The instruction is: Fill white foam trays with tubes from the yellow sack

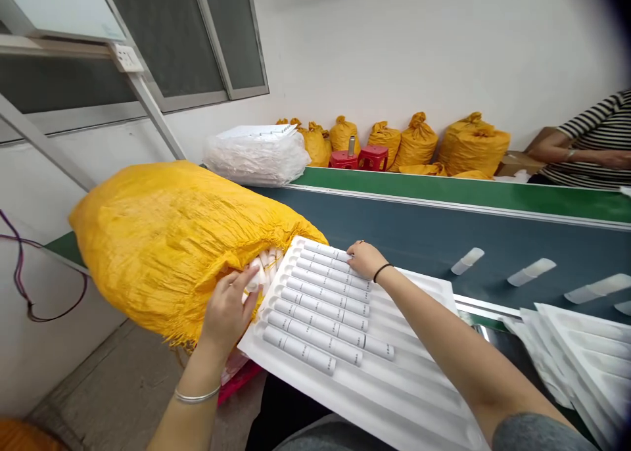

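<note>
My left hand (227,309) is at the mouth of a big yellow woven sack (182,240), thumb and forefinger closed around a white tube (255,277). More white tubes show inside the opening. Beside it a white plastic tray (409,385) with long grooves lies tilted, its near part above my lap. Several rows of white printed tubes (315,313) fill the grooves on the sack side. My right hand (367,259) reaches across the tray, fingers curled down on a tube (340,254) in the far rows; its fingertips are partly hidden.
Several white tubes (530,272) stand on the dark conveyor belt (394,231). Stacked white trays (586,352) lie at the right. Across the belt are a plastic-wrapped pile (256,155), yellow sacks (414,142), red stools (373,156) and a person in a striped top (599,132).
</note>
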Demonstrator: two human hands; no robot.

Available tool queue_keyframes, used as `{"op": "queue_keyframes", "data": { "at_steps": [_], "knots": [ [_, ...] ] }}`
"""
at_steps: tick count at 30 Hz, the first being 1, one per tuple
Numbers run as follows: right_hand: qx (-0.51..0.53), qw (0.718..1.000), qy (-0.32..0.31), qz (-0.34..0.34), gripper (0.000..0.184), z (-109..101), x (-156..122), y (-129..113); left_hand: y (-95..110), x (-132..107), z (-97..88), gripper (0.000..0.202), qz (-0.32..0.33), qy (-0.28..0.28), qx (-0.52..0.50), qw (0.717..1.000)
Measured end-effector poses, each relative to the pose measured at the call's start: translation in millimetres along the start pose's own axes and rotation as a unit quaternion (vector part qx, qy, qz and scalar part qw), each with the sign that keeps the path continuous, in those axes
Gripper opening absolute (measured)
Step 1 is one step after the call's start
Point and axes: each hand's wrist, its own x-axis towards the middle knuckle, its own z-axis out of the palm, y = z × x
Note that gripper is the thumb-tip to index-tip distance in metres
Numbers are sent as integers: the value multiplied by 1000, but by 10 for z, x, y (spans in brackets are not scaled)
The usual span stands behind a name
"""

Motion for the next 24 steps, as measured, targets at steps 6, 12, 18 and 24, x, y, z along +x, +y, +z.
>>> {"op": "queue_keyframes", "data": {
  "at_steps": [6, 12, 18, 24],
  "knots": [
    [95, 991, 70, -67, 30, -230, -785, -243, 673, -35, 218, 34, -62, 78, -385, 918],
    [296, 932, 83, -193, 26, -409, -1502, -389, 1064, 67, 346, 77, 66, -62, -396, 914],
    [235, 925, 84, -287, 32, -574, -1566, -316, 1128, 166, 258, 106, 194, -123, -210, 950],
    [178, 916, 67, -354, 29, -609, -1582, -423, 1224, 196, 223, 117, 218, -196, -198, 935]
  ]
}}
